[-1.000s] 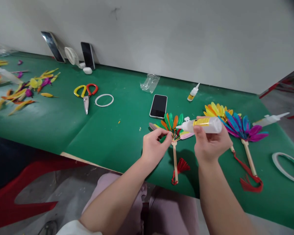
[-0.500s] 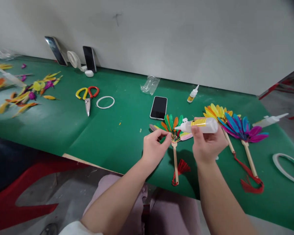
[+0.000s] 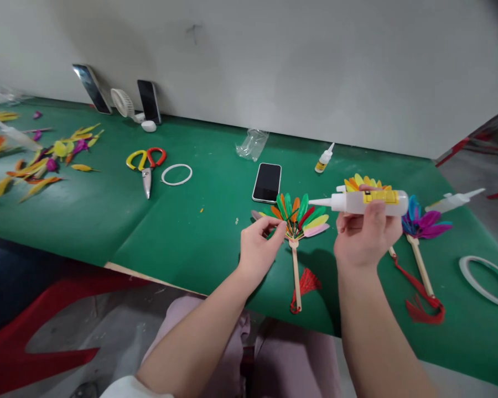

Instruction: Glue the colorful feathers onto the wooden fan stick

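Nearest me, my left hand [image 3: 258, 247] rests on the desk [image 3: 182, 232] at the left edge of the feather fan [image 3: 297, 216]. Its fingers are pinched narrow at the fan's outer left feathers; whether they hold a loose feather or only press the fan down, I cannot tell. The fan lies flat, its handle [image 3: 295, 273] running straight back toward me and ending in a red tassel [image 3: 305, 284], its feathers spreading away from me.

My right hand [image 3: 367, 235] is raised above the desk, to the right of the fan, and is closed around a glue bottle [image 3: 363, 202]. The bottle lies nearly level, its long axis across my view, and its nozzle [image 3: 320, 203] points left toward the fan head, stopping over the fan's right feathers without touching them. So the fan's hub sits down and to the left of the nozzle tip, and the left hand is the one actually at the fan.

Behind the right hand lie two more fans, a yellow one [image 3: 363, 182] and a blue-purple one [image 3: 423, 224] with its own red tassel. A second glue bottle [image 3: 454, 202] lies to the right of them, and a white ring [image 3: 487, 279] near the right edge.

Farther off are a phone [image 3: 267, 182], a small bottle [image 3: 323, 159], a clear bag [image 3: 252, 143], scissors [image 3: 145, 163] beside another ring [image 3: 176, 174], and loose feathers [image 3: 41, 160] far left.
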A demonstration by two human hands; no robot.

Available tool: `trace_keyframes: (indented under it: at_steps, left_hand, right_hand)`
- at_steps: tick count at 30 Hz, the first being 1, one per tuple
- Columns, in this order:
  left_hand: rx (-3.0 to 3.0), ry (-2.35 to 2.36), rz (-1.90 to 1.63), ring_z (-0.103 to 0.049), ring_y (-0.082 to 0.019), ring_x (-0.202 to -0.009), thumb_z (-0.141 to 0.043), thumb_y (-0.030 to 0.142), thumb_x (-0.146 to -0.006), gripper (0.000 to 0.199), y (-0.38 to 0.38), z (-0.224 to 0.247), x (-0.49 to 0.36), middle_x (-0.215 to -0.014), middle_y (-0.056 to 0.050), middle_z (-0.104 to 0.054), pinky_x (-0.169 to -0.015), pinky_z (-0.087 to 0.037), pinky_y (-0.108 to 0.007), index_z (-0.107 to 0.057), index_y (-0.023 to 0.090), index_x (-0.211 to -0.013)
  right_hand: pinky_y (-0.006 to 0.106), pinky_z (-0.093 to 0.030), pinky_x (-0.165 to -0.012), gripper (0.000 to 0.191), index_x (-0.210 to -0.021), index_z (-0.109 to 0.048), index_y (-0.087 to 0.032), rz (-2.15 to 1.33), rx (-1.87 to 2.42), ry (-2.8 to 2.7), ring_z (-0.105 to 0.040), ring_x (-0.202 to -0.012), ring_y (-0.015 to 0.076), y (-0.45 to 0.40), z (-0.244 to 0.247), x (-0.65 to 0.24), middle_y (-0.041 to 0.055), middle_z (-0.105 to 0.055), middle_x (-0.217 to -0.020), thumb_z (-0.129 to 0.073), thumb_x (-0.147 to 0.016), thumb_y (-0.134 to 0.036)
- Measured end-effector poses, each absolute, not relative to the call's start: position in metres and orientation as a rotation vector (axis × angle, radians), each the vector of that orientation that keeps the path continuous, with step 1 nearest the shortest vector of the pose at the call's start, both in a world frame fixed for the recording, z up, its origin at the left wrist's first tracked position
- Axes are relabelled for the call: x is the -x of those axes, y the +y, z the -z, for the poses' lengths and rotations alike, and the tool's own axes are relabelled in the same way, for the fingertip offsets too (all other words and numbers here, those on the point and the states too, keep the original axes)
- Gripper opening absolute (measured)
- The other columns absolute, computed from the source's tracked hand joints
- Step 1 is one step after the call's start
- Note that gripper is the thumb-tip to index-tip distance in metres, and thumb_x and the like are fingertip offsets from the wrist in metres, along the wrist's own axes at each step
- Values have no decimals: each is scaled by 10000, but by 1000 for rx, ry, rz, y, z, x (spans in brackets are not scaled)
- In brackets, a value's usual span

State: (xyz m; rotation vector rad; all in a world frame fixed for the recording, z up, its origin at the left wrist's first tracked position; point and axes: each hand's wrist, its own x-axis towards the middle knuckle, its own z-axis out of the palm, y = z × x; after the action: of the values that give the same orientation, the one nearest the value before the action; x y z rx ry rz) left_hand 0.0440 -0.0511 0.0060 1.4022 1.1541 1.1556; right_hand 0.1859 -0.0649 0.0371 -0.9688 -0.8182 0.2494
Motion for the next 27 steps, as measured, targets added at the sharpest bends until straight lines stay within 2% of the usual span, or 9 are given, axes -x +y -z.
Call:
trace_keyframes:
  at_steps: [2,8,13,17,22,27]
  left_hand:
    - [-1335,1131,-1137,-504,-67,-486,-569,291,-705,141,-50,-7,-44,-583,26,-565,-481,-405,-179,-598,156,-674]
    - [-1177,1109,-1083,-467,-52,-424,-585,307,-690,166,-49,-13,-44,-489,46,-512,-412,-357,-158,-597,142,-672]
    - [-1190,1089,-1086,-468,-55,-428,-585,316,-688,172,-49,-12,-43,-470,46,-499,-412,-355,-158,-603,145,-676]
    - [-1229,1085,-1107,-475,-57,-445,-581,316,-689,171,-49,-10,-43,-516,36,-529,-434,-371,-167,-608,148,-681]
    - [-1360,1146,-1159,-495,-77,-508,-561,309,-709,169,-50,-7,-44,-593,9,-582,-507,-409,-197,-623,152,-709]
    - [-1584,1193,-1198,-550,-112,-612,-528,280,-739,148,-54,-4,-44,-686,-7,-641,-596,-446,-229,-637,180,-744]
  right_hand:
    - [195,-286,-295,203,-853,-579,-181,-232,1018,-875,-414,-401,42,-66,-35,-183,23,-558,-787,-539,-748,-349]
    - [237,-382,-382,213,-844,-608,-214,-43,1208,-1118,-478,-445,91,-72,-29,-175,9,-583,-673,-626,-674,-342]
    - [237,-392,-390,216,-866,-600,-217,40,1199,-1092,-524,-503,110,-70,-27,-177,34,-610,-774,-618,-686,-336]
    - [243,-418,-419,224,-876,-600,-196,84,1176,-1029,-564,-564,131,-70,-27,-178,43,-607,-777,-597,-706,-341]
    - [238,-394,-389,230,-830,-615,-180,67,1200,-1021,-537,-502,116,-69,-28,-176,37,-628,-759,-636,-663,-337]
    - [291,-436,-481,235,-807,-637,-185,91,1200,-990,-561,-556,147,-70,-25,-176,30,-635,-757,-666,-618,-321]
